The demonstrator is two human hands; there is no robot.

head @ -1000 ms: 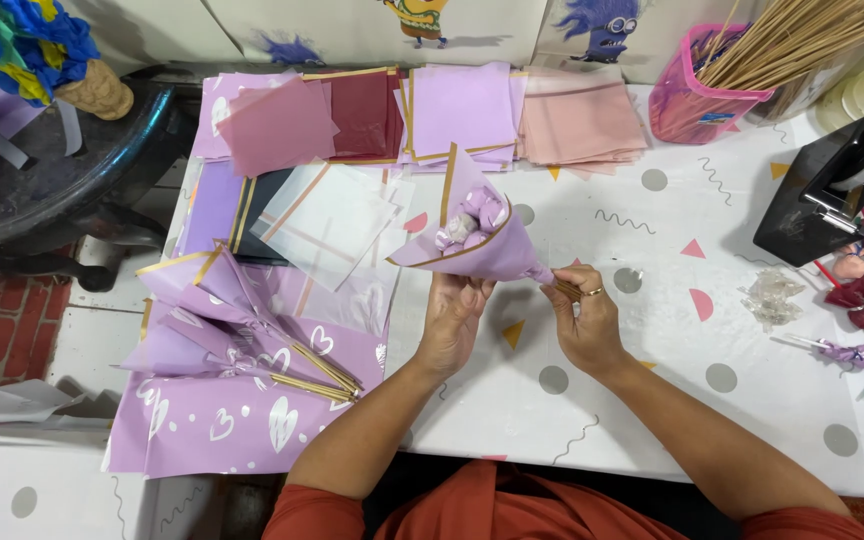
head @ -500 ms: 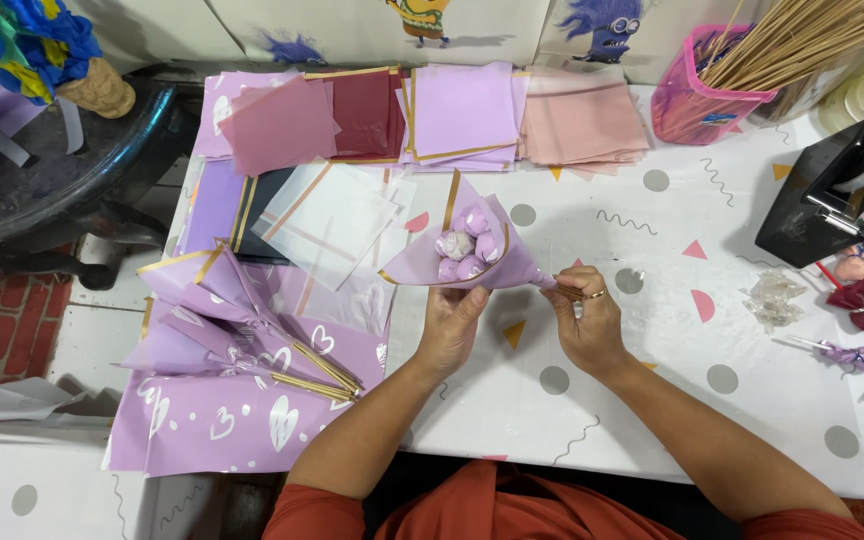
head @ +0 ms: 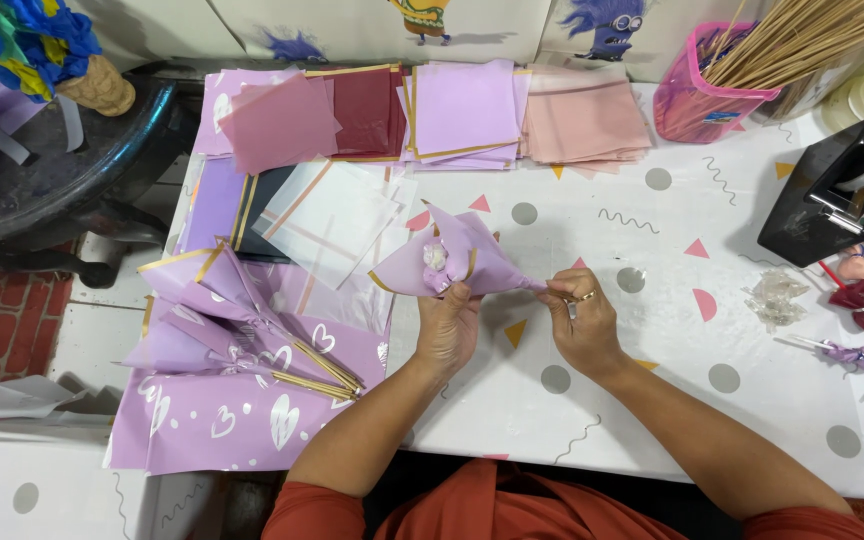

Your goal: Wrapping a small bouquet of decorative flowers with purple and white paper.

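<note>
Head view: lilac paper cone [head: 457, 262] lies sideways, mouth left, tip right. Left hand [head: 449, 325] grips its crinkly body; right hand [head: 582, 318] pinches the tip above the bench [head: 652, 400].

paper stacks [head: 452, 110] behind, tape dispenser [head: 827, 200] right

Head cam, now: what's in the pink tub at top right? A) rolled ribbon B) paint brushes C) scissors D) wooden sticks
D: the pink tub is packed with thin, pale wooden sticks fanning out toward the right; no scissors, ribbon or brushes show in it.
</note>
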